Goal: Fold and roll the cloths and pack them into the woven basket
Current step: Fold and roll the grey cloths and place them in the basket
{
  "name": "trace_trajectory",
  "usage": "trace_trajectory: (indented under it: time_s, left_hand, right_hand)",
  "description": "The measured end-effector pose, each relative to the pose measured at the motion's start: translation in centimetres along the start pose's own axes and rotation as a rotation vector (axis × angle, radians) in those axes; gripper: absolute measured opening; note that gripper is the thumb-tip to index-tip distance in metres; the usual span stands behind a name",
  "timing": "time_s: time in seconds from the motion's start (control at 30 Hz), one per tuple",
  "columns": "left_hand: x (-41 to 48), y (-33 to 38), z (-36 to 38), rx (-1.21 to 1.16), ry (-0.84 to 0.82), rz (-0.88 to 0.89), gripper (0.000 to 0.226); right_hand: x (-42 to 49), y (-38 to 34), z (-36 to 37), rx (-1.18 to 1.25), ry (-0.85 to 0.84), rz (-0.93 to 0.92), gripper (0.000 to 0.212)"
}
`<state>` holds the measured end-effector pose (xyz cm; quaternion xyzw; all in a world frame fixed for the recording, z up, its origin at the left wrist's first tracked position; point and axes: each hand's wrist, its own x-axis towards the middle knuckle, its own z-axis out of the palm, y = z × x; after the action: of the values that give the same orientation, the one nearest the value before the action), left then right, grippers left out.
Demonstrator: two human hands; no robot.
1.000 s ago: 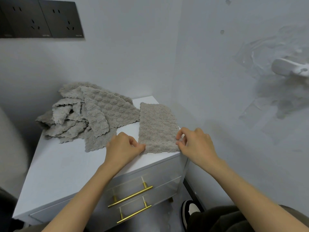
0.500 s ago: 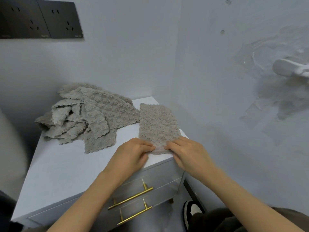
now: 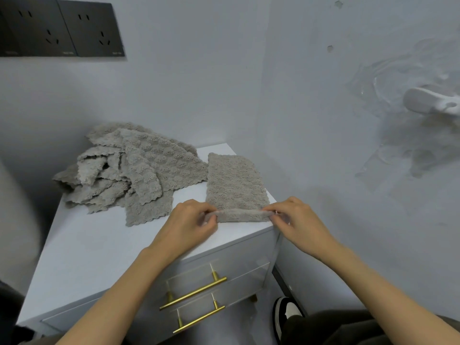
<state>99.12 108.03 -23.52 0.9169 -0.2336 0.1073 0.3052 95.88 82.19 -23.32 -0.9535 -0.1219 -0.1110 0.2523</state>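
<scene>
Grey cloths (image 3: 129, 170) lie heaped at the back left of the white top (image 3: 99, 245), with bare surface in front of the heap and left of the hands. Half a second ago both hands met at the middle of the strip's near edge. Now they have parted to its two ends, and that edge, flat before, is turned up into a thin roll (image 3: 244, 215). At its left end the left hand (image 3: 191, 220) pinches the roll between thumb and curled fingers. Beyond the roll the strip (image 3: 236, 180) lies flat, running toward the back corner, its left edge just beside the heap. At the other end the right hand (image 3: 298, 220) pinches likewise, over the top's front right corner, with the wall (image 3: 323, 145) near.
</scene>
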Motion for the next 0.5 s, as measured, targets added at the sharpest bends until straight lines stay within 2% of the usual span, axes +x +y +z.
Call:
trace_trajectory:
  time_s: [0.1,0.27,0.37,0.5]
  left_hand:
    - [0.4,-0.2,0.5,-0.098,0.049,-0.1,0.01]
    - [1.3,0.0,1.3,-0.176,0.065,-0.229,0.011]
    - [1.7,0.3,1.6,-0.167,0.088,-0.257,0.013]
    - [2.1,0.9,1.8,-0.039,0.131,-0.225,0.017]
  right_hand:
    - [0.7,-0.1,-0.1,0.193,0.012,0.166,0.017]
    - [1.9,-0.5,0.1,0.357,0.001,0.371,0.015]
    - [2.2,-1.2,0.6,0.324,0.076,0.42,0.007]
    - [2.3,-2.3,1.9,0.133,0.134,0.329,0.009]
